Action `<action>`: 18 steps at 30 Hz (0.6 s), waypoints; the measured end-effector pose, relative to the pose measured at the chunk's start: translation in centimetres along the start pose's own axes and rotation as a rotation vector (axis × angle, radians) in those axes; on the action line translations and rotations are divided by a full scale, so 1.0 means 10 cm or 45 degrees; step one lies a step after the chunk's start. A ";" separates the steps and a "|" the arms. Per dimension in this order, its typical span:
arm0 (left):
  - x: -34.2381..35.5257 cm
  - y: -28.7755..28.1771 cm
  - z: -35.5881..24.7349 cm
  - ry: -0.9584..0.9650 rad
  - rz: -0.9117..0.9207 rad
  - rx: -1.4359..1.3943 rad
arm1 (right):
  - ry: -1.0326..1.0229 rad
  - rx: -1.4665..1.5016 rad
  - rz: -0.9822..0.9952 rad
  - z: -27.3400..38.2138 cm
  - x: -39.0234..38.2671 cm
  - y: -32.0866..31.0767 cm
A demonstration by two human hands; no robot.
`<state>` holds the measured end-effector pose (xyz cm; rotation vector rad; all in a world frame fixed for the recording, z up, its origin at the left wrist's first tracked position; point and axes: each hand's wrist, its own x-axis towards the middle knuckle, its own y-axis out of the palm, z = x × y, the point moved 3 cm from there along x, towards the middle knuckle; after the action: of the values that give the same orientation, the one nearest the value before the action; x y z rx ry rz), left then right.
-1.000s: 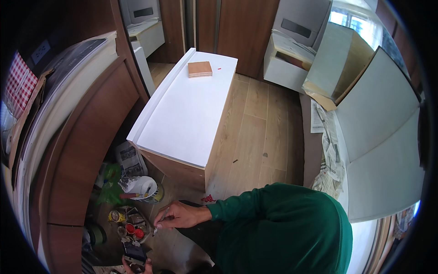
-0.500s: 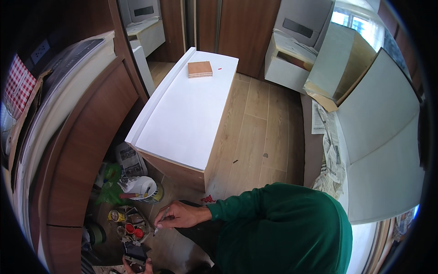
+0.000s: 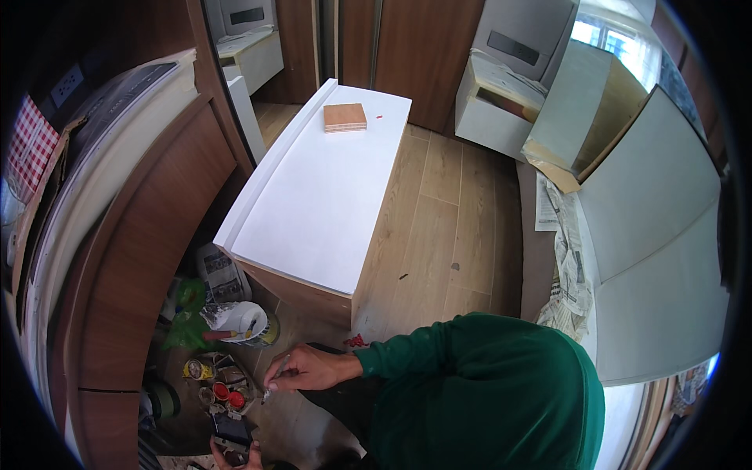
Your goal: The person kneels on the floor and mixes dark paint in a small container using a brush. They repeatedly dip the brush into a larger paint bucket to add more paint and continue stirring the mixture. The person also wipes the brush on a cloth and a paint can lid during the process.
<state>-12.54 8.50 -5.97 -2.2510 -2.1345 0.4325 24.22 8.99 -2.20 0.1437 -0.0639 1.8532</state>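
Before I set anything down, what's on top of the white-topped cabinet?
On the white-topped cabinet sit a brown wooden block, near the far end, and a small red scrap to its right. The patch beneath the block is covered and can't be seen.

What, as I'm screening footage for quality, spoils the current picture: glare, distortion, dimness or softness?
Head view, upper right: the window is washed out; head view, left: the brown panel bows with fisheye distortion; head view, lower left: the red pots sit in dim light; head view, nearby: the thin tool in the right hand looks too small to identify.
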 end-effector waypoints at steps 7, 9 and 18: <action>-0.06 0.02 -0.13 0.138 0.082 0.349 | 0.047 0.016 0.016 -0.03 0.02 0.01; -0.10 0.10 -0.23 0.262 0.060 0.691 | 0.007 -0.005 -0.023 -0.02 0.02 0.02; -0.16 0.36 -0.69 0.556 -0.417 0.808 | 0.089 0.219 -0.152 0.20 0.00 -0.01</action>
<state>-7.67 7.95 0.32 -1.4625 -1.7608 0.4647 24.43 8.79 -0.20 0.1979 0.1499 1.7412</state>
